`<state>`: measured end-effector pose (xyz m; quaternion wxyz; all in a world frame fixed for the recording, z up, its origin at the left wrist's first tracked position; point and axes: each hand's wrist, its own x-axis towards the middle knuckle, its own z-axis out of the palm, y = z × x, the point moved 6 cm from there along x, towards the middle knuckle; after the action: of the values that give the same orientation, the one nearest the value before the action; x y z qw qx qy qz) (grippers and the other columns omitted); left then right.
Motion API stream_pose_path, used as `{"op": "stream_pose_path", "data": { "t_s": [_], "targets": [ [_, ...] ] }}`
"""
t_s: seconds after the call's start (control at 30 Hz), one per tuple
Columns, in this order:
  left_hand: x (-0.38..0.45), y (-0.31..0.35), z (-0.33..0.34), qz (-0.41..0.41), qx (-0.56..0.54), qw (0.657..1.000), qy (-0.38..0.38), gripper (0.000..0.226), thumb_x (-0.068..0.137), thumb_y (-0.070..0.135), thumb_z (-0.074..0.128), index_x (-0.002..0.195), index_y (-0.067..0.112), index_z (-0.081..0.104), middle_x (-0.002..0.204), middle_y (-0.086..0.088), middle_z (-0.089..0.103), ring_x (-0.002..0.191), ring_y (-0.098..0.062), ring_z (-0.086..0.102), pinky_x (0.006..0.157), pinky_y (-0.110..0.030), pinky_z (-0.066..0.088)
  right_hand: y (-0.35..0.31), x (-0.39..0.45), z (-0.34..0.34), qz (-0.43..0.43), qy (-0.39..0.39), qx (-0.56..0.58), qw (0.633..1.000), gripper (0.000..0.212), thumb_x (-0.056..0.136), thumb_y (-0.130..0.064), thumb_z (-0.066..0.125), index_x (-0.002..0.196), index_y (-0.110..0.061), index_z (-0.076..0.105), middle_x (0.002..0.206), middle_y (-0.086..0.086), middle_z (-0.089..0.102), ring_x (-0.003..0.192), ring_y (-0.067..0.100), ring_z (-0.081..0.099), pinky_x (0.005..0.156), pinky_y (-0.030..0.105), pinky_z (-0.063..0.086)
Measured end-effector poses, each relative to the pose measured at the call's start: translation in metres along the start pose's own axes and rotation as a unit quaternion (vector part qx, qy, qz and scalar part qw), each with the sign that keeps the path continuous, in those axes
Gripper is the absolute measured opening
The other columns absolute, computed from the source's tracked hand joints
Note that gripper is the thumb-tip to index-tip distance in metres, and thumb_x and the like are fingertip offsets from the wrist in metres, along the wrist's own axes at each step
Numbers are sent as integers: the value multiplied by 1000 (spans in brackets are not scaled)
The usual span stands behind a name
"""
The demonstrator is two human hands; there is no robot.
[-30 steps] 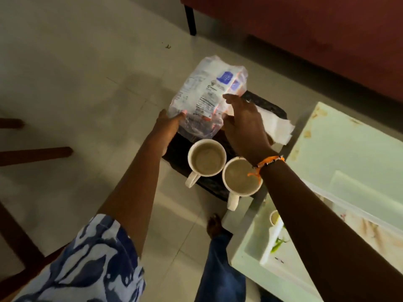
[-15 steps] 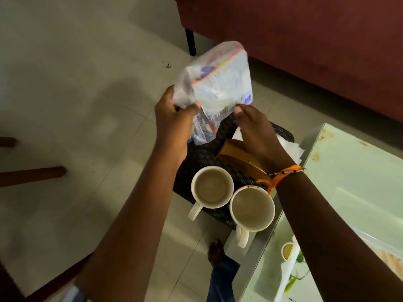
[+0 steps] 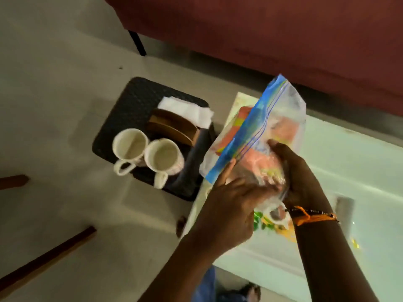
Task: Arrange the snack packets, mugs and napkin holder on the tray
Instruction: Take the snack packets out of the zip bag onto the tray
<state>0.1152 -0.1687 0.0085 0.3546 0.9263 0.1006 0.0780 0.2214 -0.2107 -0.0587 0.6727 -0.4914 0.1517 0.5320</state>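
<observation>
A clear zip bag with a blue seal strip (image 3: 272, 127) holds orange snack packets. Both hands grip it above the pale table's left end. My left hand (image 3: 231, 205) clasps its lower front and my right hand (image 3: 292, 168) holds it from behind. To the left, a dark woven tray (image 3: 128, 110) lies low over the floor. On it stand two white mugs (image 3: 130, 147) (image 3: 163, 159) with handles facing me, and a brown wooden napkin holder (image 3: 172, 127) with white napkins (image 3: 187, 110) behind it.
A pale green glass-topped table (image 3: 338, 171) fills the right side, with colourful items under my hands. A red sofa (image 3: 261, 29) spans the back with a black leg (image 3: 137, 42). Wooden chair legs (image 3: 43, 258) cross the lower left floor.
The bag was lifted off the tray and carried right, over the table. The napkin holder and napkins are now uncovered. The view has swung right.
</observation>
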Motion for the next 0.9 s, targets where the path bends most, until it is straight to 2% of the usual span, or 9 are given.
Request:
{"op": "stream_pose_path", "data": {
  "t_s": [0.1, 0.17, 0.27, 0.33, 0.4, 0.63, 0.73, 0.8, 0.9],
  "targets": [
    [-18, 38, 30, -22, -139, 990, -12, 48, 66, 18, 58, 114, 26, 61, 95, 10, 61, 92, -7, 53, 100, -28, 39, 7, -41, -71, -6, 42, -32, 999, 54, 83, -25, 57, 131, -3, 45, 125, 25, 54, 89, 32, 64, 67, 35, 58],
    [-26, 46, 39, -87, -199, 975, 44, 45, 72, 21, 54, 117, 26, 58, 101, 13, 55, 97, -7, 52, 91, -21, 41, 13, -68, -113, -39, 79, -59, 994, 57, 74, -27, 64, 126, -5, 52, 112, 17, 66, 79, 27, 68, 57, 29, 57],
    [-34, 44, 62, -223, -171, 953, 113, 34, 82, 13, 57, 115, 15, 61, 97, 3, 54, 85, -13, 55, 79, -25, 46, 31, -105, -160, -80, 97, -86, 988, 60, 65, -26, 70, 122, -9, 57, 103, 7, 72, 88, 20, 70, 67, 31, 59],
    [-40, 41, 88, -310, -228, 921, 57, 25, 86, 14, 59, 111, 14, 63, 91, 1, 58, 73, -7, 57, 70, -20, 47, 49, -122, -177, -85, 87, -77, 990, 57, 70, -18, 70, 124, -10, 53, 120, 19, 64, 106, 33, 64, 88, 46, 54],
    [-50, 47, 115, -344, -260, 902, -15, 18, 86, 20, 60, 104, 19, 62, 81, 8, 57, 67, -3, 57, 66, -21, 47, 65, -137, -191, -84, 73, -76, 991, 56, 73, -11, 68, 126, -11, 48, 123, 23, 59, 108, 39, 60, 91, 53, 52],
    [-92, 69, 147, -389, -434, 813, -7, 15, 91, 26, 53, 98, 31, 65, 83, 17, 71, 83, 4, 65, 77, -16, 46, 105, -156, -203, -58, 17, -77, 995, 61, 69, -17, 68, 126, -10, 47, 108, 12, 65, 89, 25, 69, 71, 35, 60],
    [-99, 75, 148, -369, -516, 772, 37, 18, 92, 22, 49, 105, 31, 58, 88, 19, 71, 87, 7, 65, 72, -8, 48, 123, -153, -191, -20, -13, -47, 999, 50, 84, -20, 54, 131, -7, 42, 113, 11, 61, 97, 23, 64, 83, 36, 58],
    [-101, 80, 151, -365, -565, 739, 38, 22, 89, 23, 52, 110, 23, 59, 96, 6, 67, 88, -7, 65, 74, -19, 52, 130, -151, -181, 0, -19, -73, 997, 39, 95, -19, 39, 132, -7, 41, 122, 12, 56, 103, 17, 60, 93, 33, 50],
    [-105, 86, 157, -385, -530, 755, 25, 21, 88, 18, 53, 105, 23, 65, 90, -3, 63, 73, -9, 62, 60, -20, 52, 130, -150, -176, 3, 6, -110, 994, 30, 100, -22, 28, 109, -15, 55, 103, 2, 61, 79, 1, 64, 73, 16, 53]
  ]
}}
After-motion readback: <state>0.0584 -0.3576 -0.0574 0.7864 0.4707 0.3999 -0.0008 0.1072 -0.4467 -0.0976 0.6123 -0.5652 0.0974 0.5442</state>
